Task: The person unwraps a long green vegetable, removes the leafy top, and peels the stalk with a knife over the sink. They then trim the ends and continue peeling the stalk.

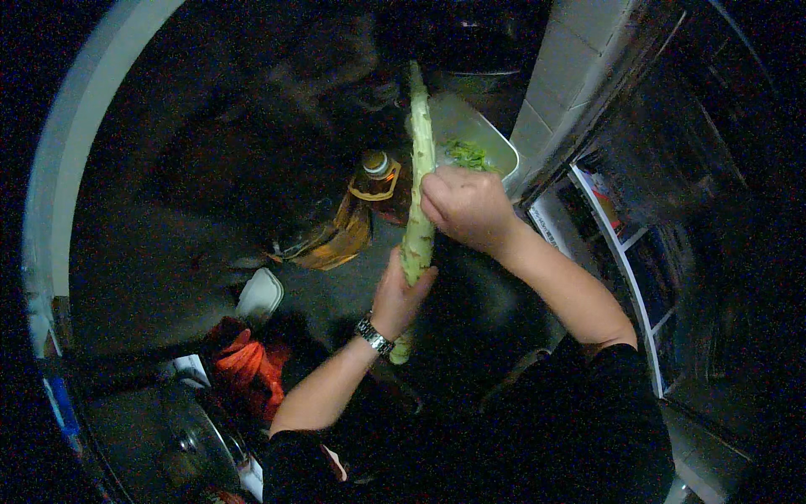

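Observation:
A long pale green vegetable stalk (420,157), perhaps stem lettuce, runs nearly upright through the middle of the view. My left hand (402,293), with a metal-band watch on its wrist, is closed around the lower part of the stalk, whose butt end shows below the wrist. My right hand (469,205) is curled against the stalk's right side, higher up; whether it holds a tool is hidden by the fingers. Behind that hand, a pale basin (513,154) has green leafy scraps (466,153) in it.
A large oil bottle (376,165) with a white-ringed cap stands left of the stalk. A yellowish bag (343,236), a white lidded container (261,293) and a red plastic bag (252,368) lie further left. A shelf rack (620,252) stands right, beside a tiled wall (554,82).

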The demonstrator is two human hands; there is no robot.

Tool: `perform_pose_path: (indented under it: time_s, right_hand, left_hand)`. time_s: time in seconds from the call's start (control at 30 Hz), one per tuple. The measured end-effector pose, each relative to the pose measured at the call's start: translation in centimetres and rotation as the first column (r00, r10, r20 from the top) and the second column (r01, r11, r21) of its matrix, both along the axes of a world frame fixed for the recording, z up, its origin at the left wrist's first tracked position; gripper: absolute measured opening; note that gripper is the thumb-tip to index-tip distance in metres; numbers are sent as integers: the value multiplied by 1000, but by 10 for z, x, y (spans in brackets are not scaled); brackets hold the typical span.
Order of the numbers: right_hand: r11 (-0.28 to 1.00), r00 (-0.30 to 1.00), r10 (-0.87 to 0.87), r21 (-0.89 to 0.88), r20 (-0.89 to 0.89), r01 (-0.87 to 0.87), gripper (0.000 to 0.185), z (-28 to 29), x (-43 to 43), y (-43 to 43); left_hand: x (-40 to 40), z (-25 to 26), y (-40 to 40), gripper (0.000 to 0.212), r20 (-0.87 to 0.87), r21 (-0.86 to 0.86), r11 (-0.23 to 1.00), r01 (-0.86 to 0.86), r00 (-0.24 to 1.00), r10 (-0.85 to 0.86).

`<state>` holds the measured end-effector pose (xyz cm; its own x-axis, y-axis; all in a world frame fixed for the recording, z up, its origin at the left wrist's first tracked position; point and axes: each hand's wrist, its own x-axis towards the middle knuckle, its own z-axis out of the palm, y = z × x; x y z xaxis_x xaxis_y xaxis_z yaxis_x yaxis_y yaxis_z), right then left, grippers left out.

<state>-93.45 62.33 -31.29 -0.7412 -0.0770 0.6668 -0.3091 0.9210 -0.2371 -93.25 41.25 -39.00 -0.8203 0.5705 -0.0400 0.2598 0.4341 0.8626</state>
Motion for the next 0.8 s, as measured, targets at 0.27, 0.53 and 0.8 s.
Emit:
perform_pose_path:
  time_s: [0.27,0.53,0.8]
  right_hand:
    - [944,979,201,265,14,-198,18,-4,11,-4]
    - [861,959,231,-493,163,-123,14,-18,37,-5]
    - [151,816,523,-969,245,194,20,-12,12,-37]
  left_hand:
    - [8,-11,-12,44,40,155,987,35,998,-42]
    - [-15,20,-17,37,443,275,957,-95,896,-38]
    - [-3,45,-25,37,522,400,915,-60,835,-173]
